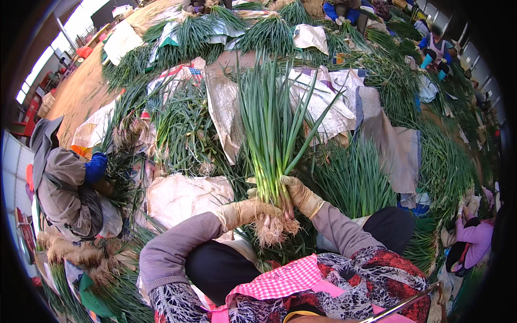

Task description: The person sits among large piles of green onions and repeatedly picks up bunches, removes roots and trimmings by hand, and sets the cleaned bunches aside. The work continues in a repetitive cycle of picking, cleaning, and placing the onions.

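Upright before me stands a bunch of green onions (pixel 268 133), its leaves pointing away and its pale bulbs and hairy roots (pixel 274 230) hanging nearest my body. My left hand (pixel 246 212), in a cream rubber glove, is closed around the bunch just above the roots. On the other side my right hand (pixel 301 194), gloved alike, has its fingers against the stems, holding them too. A whitish woven sack (pixel 188 198) lies left of the hands. More green onions (pixel 359 177) stand close together at the right, beyond my knee.
A co-worker (pixel 68 181) in a grey hood sits close at the left; another in pink (pixel 474 242) sits at the lower right. Others work farther off. Onion piles (pixel 190 129) and woven sacks (pixel 387 137) cover much of the brown floor (pixel 80 97).
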The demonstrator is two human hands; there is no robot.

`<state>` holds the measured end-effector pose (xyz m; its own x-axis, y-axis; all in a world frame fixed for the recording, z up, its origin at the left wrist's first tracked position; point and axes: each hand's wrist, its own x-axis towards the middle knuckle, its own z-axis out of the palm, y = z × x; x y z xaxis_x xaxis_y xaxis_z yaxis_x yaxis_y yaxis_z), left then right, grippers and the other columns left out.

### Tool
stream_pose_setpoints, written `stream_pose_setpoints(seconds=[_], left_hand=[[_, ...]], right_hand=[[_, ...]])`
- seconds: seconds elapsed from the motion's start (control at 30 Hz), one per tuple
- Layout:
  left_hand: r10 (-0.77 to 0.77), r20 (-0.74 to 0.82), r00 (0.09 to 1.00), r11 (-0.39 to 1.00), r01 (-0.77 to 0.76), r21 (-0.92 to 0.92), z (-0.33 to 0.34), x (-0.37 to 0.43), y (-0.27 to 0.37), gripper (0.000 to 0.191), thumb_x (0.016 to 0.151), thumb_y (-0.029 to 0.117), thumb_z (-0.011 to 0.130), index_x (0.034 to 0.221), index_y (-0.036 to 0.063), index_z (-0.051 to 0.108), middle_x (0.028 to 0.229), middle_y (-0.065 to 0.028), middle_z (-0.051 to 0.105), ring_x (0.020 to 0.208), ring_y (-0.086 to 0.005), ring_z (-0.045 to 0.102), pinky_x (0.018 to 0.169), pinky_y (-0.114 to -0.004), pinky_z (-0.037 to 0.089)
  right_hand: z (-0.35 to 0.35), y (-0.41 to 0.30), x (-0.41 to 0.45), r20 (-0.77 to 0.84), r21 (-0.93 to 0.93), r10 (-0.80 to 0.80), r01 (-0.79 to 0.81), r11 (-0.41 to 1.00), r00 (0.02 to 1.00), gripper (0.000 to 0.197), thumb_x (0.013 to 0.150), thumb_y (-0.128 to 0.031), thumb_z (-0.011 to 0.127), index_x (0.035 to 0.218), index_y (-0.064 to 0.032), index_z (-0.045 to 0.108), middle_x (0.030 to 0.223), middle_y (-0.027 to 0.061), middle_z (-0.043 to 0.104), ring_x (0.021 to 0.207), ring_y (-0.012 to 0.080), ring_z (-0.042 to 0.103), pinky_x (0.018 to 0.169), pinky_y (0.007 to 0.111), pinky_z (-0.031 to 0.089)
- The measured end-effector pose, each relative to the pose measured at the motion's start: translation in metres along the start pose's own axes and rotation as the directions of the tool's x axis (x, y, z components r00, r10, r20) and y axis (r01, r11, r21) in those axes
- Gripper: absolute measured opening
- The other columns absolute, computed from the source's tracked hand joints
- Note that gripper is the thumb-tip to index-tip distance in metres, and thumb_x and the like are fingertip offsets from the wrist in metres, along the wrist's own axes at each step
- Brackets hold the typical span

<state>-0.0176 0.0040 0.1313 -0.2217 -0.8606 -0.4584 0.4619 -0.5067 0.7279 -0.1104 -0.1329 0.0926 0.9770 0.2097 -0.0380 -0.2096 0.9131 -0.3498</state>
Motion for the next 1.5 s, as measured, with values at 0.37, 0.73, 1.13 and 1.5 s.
stream_pose_setpoints(seconds=[0.37, 0.73, 1.13, 1.5], left_hand=[[-0.198, 0.131, 0.971, 0.883, 0.235, -0.407, 0.038, -0.013, -0.007, 0.055, 0.083, 0.044, 0.056, 0.121, 0.0051, 0.049, 0.114, -0.0115, 0.057, 0.100, -0.0277, 0.058, 0.084, -0.044, 0.048], [0.669, 0.185, 0.720, -0.660, 0.461, 0.593, 0.165, -0.074, 0.099, 0.104, 0.052, 0.046, 0.076, 0.139, 0.0197, 0.024, 0.144, -0.0138, 0.020, 0.133, -0.0366, 0.017, 0.104, -0.056, 0.011], [0.535, 0.321, 0.782, -0.341, -0.148, 0.928, 0.205, -0.069, 0.096, 0.059, 0.054, 0.027, 0.073, 0.107, 0.0073, 0.055, 0.084, -0.0114, 0.064, 0.081, -0.0289, 0.062, 0.072, -0.033, 0.050], [0.646, -0.037, 0.763, 0.549, -0.430, 0.717, 0.107, -0.081, 0.143, 0.048, 0.057, -0.002, 0.072, 0.103, 0.0016, 0.057, 0.091, -0.0026, 0.060, 0.082, -0.0135, 0.058, 0.077, -0.028, 0.047]], right_hand=[[0.047, -0.022, -0.039, -0.147, -0.138, -0.047, 0.026, 0.990, 0.988, 0.053, 0.076, -0.028, 0.055, 0.110, 0.0130, 0.049, 0.074, 0.0108, 0.060, 0.065, 0.0209, 0.060, 0.074, 0.034, 0.052], [0.170, -0.030, -0.123, -0.304, -0.291, -0.034, -0.059, 0.955, 0.952, 0.037, 0.079, -0.027, 0.057, 0.093, 0.0071, 0.057, 0.079, 0.0163, 0.063, 0.065, 0.0241, 0.063, 0.068, 0.036, 0.055], [0.142, -0.026, -0.145, 0.347, -0.063, -0.026, 0.050, 0.997, 0.937, 0.050, 0.087, -0.032, 0.049, 0.116, 0.0086, 0.046, 0.114, 0.0277, 0.051, 0.094, 0.0299, 0.059, 0.086, 0.050, 0.046], [0.185, -0.076, -0.114, 0.253, -0.077, -0.046, 0.067, 0.995, 0.966, 0.099, 0.073, -0.070, 0.047, 0.127, 0.0116, 0.033, 0.116, 0.0271, 0.051, 0.100, 0.0426, 0.054, 0.087, 0.056, 0.040]])
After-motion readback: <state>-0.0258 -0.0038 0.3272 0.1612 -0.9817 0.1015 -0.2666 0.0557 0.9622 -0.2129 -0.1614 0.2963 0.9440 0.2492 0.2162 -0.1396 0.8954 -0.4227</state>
